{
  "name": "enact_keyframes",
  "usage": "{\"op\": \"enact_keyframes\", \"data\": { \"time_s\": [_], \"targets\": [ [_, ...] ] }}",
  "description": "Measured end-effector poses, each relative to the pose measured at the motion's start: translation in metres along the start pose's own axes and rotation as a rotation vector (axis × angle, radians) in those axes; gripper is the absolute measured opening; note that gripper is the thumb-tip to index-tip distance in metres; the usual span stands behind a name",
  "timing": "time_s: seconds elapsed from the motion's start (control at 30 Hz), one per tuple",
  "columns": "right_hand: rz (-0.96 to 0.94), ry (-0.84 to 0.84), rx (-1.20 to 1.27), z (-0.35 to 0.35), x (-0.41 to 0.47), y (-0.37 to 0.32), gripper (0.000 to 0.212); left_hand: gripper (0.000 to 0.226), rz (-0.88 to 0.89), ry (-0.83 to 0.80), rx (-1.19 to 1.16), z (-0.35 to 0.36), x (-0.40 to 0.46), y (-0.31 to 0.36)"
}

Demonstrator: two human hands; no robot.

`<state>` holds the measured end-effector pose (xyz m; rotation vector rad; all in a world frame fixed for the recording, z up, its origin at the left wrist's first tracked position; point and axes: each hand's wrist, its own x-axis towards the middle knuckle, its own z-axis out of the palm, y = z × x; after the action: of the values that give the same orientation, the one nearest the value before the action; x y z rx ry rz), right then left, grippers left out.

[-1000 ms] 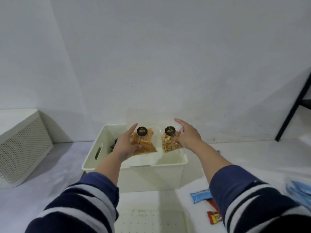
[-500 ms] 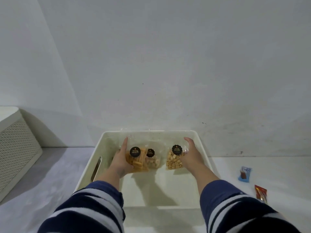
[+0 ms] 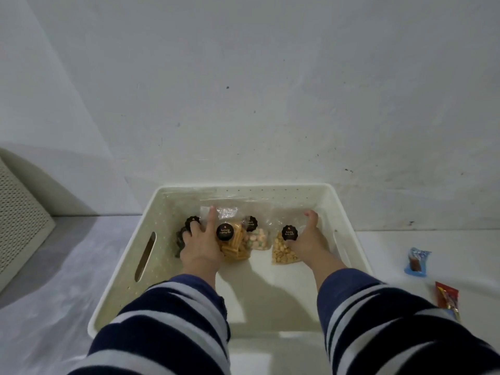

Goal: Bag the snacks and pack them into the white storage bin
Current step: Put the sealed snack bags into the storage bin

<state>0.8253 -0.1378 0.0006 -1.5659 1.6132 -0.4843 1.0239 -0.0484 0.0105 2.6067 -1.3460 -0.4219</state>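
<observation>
"kentang jagung bkt" on bag sticker (image 3: 225, 231)

Both arms reaching into white storage bin (image 3: 349, 212) against the wall. Left hand (image 3: 201, 246) gripping bag of orange sticks (image 3: 235, 246), right hand (image 3: 304, 240) gripping bag of nuts (image 3: 281, 253). Bag of pastel puffs (image 3: 257, 238) between them, dark bag (image 3: 180, 239) at far left. Outside, right of bin: blue wrapper (image 3: 416, 262), red wrapper (image 3: 447, 296).
</observation>
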Motion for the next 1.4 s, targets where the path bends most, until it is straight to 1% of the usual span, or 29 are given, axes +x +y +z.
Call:
{"op": "enact_keyframes", "data": {
  "time_s": [0.07, 0.17, 0.23, 0.3, 0.37, 0.43, 0.5, 0.6, 0.67, 0.73, 0.83, 0.97, 1.07, 1.17, 1.27, 1.4],
  "targets": [
    [0.018, -0.049, -0.018, -0.003, -0.005, -0.005, 0.092, 0.104, -0.031, 0.003, 0.018, -0.004, -0.003, 0.001],
    [0.058, -0.093, -0.048, -0.015, -0.013, -0.015, 0.1, 0.098, -0.03, -0.04, 0.002, -0.015, -0.008, 0.001],
    [0.07, -0.116, -0.069, -0.025, -0.023, -0.023, 0.102, 0.091, -0.041, -0.053, -0.039, -0.024, -0.016, 0.0],
    [0.061, -0.155, -0.098, -0.036, -0.036, -0.03, 0.1, 0.076, -0.042, -0.055, -0.062, -0.036, -0.027, -0.002],
    [0.036, -0.198, -0.141, -0.051, -0.054, -0.038, 0.092, 0.052, -0.009, -0.054, -0.029, -0.051, -0.042, -0.001],
    [-0.02, -0.246, -0.191, -0.068, -0.077, -0.046, 0.073, 0.038, 0.055, -0.077, -0.013, -0.069, -0.062, 0.006],
    [-0.082, -0.277, -0.209, -0.085, -0.102, -0.052, 0.057, 0.036, 0.153, -0.125, -0.04, -0.088, -0.087, 0.017],
    [-0.15, -0.259, -0.149, -0.111, -0.144, -0.052, 0.04, 0.042, 0.282, -0.197, -0.151, -0.106, -0.128, 0.037],
    [-0.196, -0.225, -0.11, -0.129, -0.172, -0.047, 0.032, 0.041, 0.349, -0.233, -0.171, -0.111, -0.152, 0.05],
    [-0.232, -0.18, -0.083, -0.146, -0.196, -0.039, 0.029, 0.038, 0.406, -0.235, -0.132, -0.115, -0.173, 0.064],
    [-0.218, -0.125, -0.085, -0.177, -0.235, -0.006, 0.026, 0.037, 0.502, -0.238, -0.102, -0.111, -0.216, 0.093],
    [-0.133, -0.083, -0.159, -0.219, -0.269, 0.049, 0.027, 0.036, 0.571, -0.26, -0.106, -0.099, -0.267, 0.134],
    [-0.048, -0.1, -0.23, -0.255, -0.287, 0.096, 0.023, 0.036, 0.598, -0.267, -0.117, -0.081, -0.304, 0.171],
    [0.021, -0.106, -0.213, -0.296, -0.3, 0.15, 0.024, 0.035, 0.606, -0.299, -0.123, -0.052, -0.34, 0.209],
    [0.041, -0.076, -0.18, -0.341, -0.313, 0.207, 0.025, 0.035, 0.592, -0.33, -0.145, -0.012, -0.377, 0.25],
    [0.06, -0.044, -0.213, -0.393, -0.324, 0.279, 0.028, 0.035, 0.571, -0.384, -0.196, 0.048, -0.427, 0.302]
  ]
}}
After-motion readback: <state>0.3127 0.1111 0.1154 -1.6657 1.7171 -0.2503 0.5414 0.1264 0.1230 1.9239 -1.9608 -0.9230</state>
